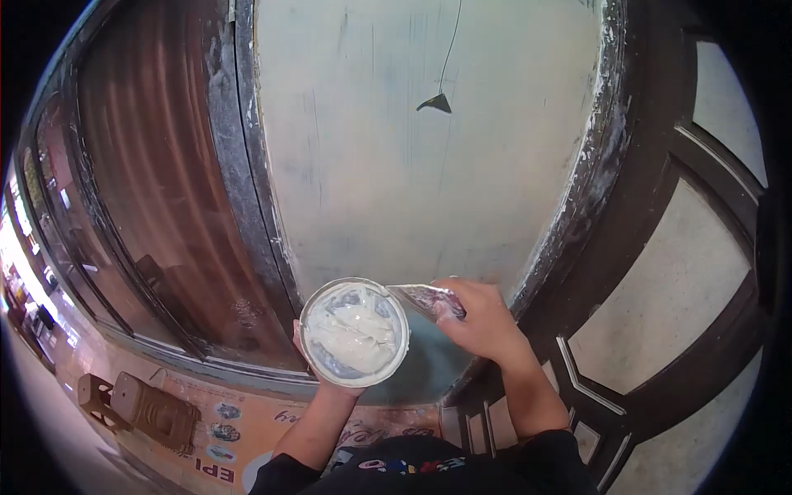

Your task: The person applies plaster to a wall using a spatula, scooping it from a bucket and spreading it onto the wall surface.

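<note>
- Background: a pale, streaked wall panel fills the upper middle of the view, with a thin crack running down to a small dark triangular chip.
- Left border: a dark, paint-spattered frame edges the panel; beyond it lies a glass pane with a reddish-brown cast.
- Right border: a dark wooden door with pale inset panels, its nearer edge crusted with white spatter.
- Floor, lower left: a printed orange sheet and, near it, a brown slatted stool.
- Left hand: cupped beneath a round bowl, fingers wrapped up its far side; most of the hand is hidden by the bowl, which is held level in front of the lower part of the wall panel.
- Bowl contents: thick white putty, spread unevenly over the inside, with grey patches of bare wall showing.
- Right hand: closed tightly on a flat scraper, thumb on top; the smeared blade points left and its tip lies just beside the bowl's right rim. Whether blade and rim touch cannot be told.
- Relation of the hands: close together at the same height, separated by the blade.
- Bottom edge: dark sleeves at both upper arms.
</note>
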A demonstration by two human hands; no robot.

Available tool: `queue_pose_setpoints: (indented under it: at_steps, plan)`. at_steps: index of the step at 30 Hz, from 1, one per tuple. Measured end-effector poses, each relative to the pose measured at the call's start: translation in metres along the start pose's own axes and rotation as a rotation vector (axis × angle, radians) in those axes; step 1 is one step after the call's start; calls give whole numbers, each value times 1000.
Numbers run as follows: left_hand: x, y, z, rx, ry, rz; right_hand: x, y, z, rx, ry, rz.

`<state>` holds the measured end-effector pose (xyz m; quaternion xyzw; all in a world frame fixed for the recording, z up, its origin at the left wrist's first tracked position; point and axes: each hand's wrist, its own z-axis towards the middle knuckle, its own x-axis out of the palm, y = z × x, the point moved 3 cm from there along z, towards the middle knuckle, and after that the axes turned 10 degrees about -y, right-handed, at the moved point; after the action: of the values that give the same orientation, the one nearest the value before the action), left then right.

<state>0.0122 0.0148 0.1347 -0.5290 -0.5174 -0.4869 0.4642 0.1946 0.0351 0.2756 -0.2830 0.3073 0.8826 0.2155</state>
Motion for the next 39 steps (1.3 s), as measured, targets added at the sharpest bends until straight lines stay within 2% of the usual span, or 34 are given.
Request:
queue_pose_setpoints:
  at_steps: [4, 6, 7, 10, 16, 18, 25, 27, 29, 31, 32, 34, 35, 39]
  plan:
    - [-1, 5, 1, 45, 101, 60, 7, -2, -5, -36, 45, -50]
    - [0, 4, 0, 36, 59, 53, 4, -7, -3, -49, -121, -66]
    - [0, 5, 0, 29, 69, 45, 5, -9, -2, -54, -124, -66]
    - [2, 6, 0, 33, 89, 41, 12, -13, -2, -12, -37, -132]
    - [1, 6, 3, 70, 111, 29, 24, -16, -5, -114, 64, -116]
    - [-1, 4, 4, 126, 92, 87, 24, -18, -5, -127, 77, -72]
    - [-13, -3, 17, 144, 63, 95, 6, -23, 14, -68, 191, 136]
    - [-11, -4, 16, 119, 45, 87, -25, -11, 49, -163, 78, -85]
    - [-14, -5, 20, 106, 77, 69, -58, -4, 95, -345, -175, -92]
    - [-22, -5, 25, 114, 65, 66, -100, 30, 151, -391, -379, -184]
    - [-26, -4, 26, 115, 76, 66, -123, 37, 186, -626, -521, -404]
    - [-33, -5, 27, 112, 50, 66, -158, 65, 253, -691, -751, -493]
    - [-40, -4, 30, 146, 21, 79, -173, 75, 287, -705, -870, -669]
    - [-60, 1, 38, 170, 12, 66, -200, 114, 392, -648, -978, -737]
